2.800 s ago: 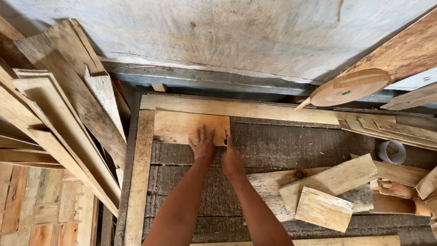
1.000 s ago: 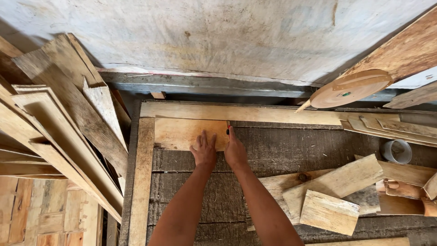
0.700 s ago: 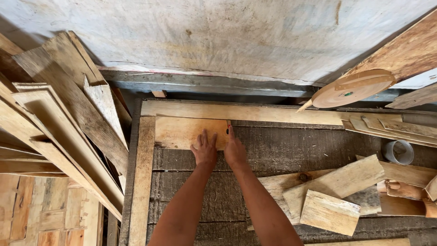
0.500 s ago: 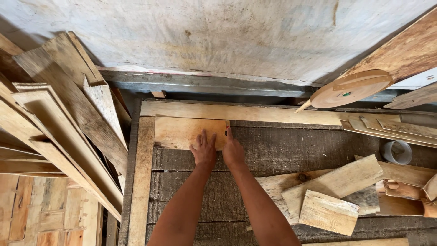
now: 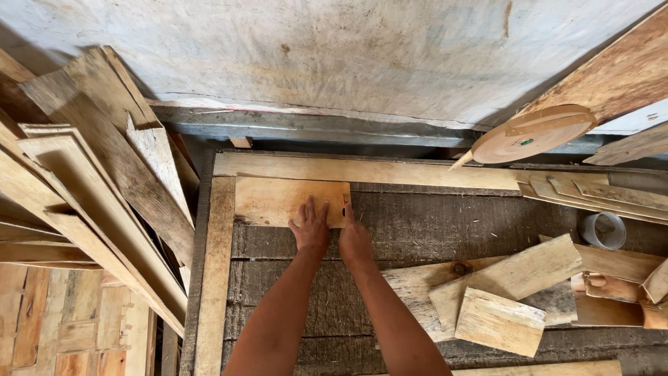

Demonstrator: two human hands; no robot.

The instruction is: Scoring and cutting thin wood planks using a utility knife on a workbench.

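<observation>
my left hand (image 5: pixel 311 226) lies flat, fingers spread, on the pale rectangular wooden board (image 5: pixel 278 200); it presses down and grips nothing. my right hand (image 5: pixel 355 240) sits just beside it at 3 o'clock, its fingertips against the board's right end; whether it pinches the edge i cannot tell. the board lies in the upper left corner of a dark rough-planked wooden work surface (image 5: pixel 445 226), tucked against two light wooden frame strips: one long strip (image 5: pixel 390 171) running across at 12 o'clock of my hands, one upright strip (image 5: pixel 212 278) running down at 9 o'clock. the board touches both.

the only container i see is one small grey open-topped cylinder (image 5: pixel 602 230), far off at 3 o'clock; what is in it i cannot make out.

at 4 o'clock of my hands lies a loose heap of short pale wooden offcuts (image 5: pixel 508 292); i count about four or five clear pieces, some overlapping, more cut off at the edge. at 2 o'clock one round tan wooden disc (image 5: pixel 532 134) leans tilted above the bench, with a few thin flat slats (image 5: pixel 591 195) lying below it. at 9 to 10 o'clock a stack of long weathered planks (image 5: pixel 90 188) leans, too many overlapped to count. a stained grey wall (image 5: pixel 334 56) runs across at 12 o'clock.
</observation>
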